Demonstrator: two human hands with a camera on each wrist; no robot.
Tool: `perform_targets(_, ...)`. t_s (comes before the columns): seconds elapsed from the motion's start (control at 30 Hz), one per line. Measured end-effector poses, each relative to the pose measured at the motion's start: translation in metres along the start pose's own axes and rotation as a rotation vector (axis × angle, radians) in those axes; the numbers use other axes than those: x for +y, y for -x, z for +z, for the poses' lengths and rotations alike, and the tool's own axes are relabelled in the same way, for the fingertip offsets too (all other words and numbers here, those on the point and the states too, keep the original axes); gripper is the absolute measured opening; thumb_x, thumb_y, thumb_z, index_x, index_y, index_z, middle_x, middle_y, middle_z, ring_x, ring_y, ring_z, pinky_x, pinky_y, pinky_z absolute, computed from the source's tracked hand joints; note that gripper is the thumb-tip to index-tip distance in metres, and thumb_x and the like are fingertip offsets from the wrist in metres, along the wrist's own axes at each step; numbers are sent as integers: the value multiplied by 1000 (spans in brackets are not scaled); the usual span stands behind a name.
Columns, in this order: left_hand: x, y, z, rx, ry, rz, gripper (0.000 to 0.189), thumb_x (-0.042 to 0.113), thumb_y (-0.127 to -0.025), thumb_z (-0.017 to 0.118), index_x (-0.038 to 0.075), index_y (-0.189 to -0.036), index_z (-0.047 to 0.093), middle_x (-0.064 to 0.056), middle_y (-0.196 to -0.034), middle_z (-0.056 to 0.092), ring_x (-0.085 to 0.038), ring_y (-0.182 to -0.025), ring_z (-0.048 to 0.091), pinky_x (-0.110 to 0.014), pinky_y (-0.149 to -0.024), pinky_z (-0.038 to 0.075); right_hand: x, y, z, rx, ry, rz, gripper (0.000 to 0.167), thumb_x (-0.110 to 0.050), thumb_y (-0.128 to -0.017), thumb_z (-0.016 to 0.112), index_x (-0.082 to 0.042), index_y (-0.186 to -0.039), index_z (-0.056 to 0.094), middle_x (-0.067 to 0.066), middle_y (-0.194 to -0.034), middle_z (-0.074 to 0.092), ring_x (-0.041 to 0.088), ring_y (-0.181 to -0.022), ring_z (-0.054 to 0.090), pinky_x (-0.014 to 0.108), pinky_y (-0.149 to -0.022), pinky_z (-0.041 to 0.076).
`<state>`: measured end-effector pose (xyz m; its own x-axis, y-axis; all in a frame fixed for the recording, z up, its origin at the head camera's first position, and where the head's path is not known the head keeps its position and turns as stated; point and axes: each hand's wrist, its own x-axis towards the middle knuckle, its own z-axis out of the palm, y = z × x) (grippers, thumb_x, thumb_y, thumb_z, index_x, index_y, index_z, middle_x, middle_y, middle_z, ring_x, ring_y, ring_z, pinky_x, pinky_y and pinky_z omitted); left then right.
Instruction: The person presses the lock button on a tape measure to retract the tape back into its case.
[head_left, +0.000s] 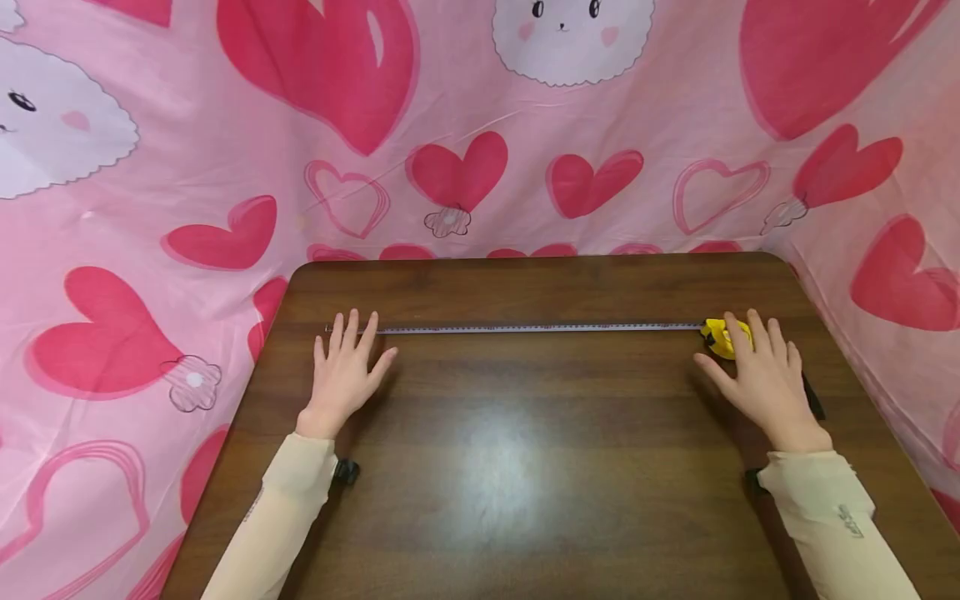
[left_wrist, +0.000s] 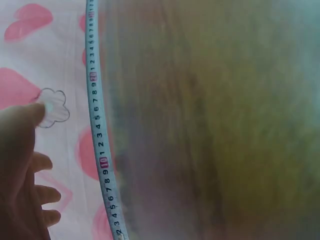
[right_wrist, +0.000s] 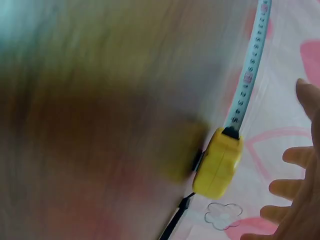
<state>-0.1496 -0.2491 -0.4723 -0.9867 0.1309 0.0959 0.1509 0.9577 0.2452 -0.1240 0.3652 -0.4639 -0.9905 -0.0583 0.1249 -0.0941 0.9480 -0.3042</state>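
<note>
A yellow tape measure (head_left: 718, 343) stands at the right of the table, its pale blade (head_left: 525, 329) drawn out in a straight line toward the left. My left hand (head_left: 343, 375) is spread, its fingertips overlapping the blade near its far left end in the head view. The left wrist view shows the thumb and fingers beside the numbered blade (left_wrist: 95, 100), apart from it. Fingers extended, my right hand (head_left: 765, 392) partly covers the yellow case in the head view. In the right wrist view, a gap separates that hand from the case (right_wrist: 217, 165).
A black strap (head_left: 813, 398) trails from the case, partly behind the right hand. The brown wooden table (head_left: 495, 400) has rounded back corners. Pink cloth (head_left: 525, 108) printed with hearts hangs behind it and at both sides. Each wrist wears a small black device (head_left: 347, 472).
</note>
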Motion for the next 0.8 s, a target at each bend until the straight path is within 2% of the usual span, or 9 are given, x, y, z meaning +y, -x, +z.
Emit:
perform_targets(0.17,-9,-6,-3,17,52,0,78,45,-104,60,4,-163,30,-30,-166,24,-48,-155,17,-75,-115,17,18,-9,-1,45,-5,-49,78,-46,-104,59,2,-158,31,41,-158,25,66,-144,20,85,-101,23)
perform_targets(0.33,-23,-11,-5,83,121,-8,66,30,-103,64,1,-157,41,-31,-157,39,-52,-141,37,-71,-105,35,32,-16,-4,30,-13,-77,73,-33,-103,64,7,-155,32,44,-157,25,71,-133,30,87,-94,27)
perform_targets(0.43,-32,-16,-6,119,161,-26,58,24,-102,66,0,-152,49,-32,-148,47,-53,-131,46,-69,-99,41,37,-20,-6,7,-25,-70,72,-30,-101,67,8,-153,34,44,-157,24,73,-128,33,88,-92,27)
perform_targets(0.5,-39,-19,-7,114,181,-54,54,21,-102,66,-1,-149,51,-33,-144,49,-53,-128,48,-70,-98,43,38,-24,-7,-19,-30,-62,70,-29,-101,68,8,-151,37,44,-157,25,73,-126,33,88,-93,27)
perform_targets(0.63,-52,-23,-8,48,215,-120,52,19,-102,65,-1,-148,52,-34,-144,47,-54,-129,49,-71,-99,43,41,-31,-8,-67,-33,-72,65,-27,-100,71,8,-146,43,45,-152,30,71,-126,34,85,-97,28)
perform_targets(0.8,-63,-24,-10,-3,253,-146,48,15,-103,64,-2,-147,53,-37,-143,46,-53,-120,56,-69,-98,44,40,-37,-5,-112,-61,-127,64,-24,-96,75,9,-143,45,47,-147,34,71,-126,35,82,-101,29)
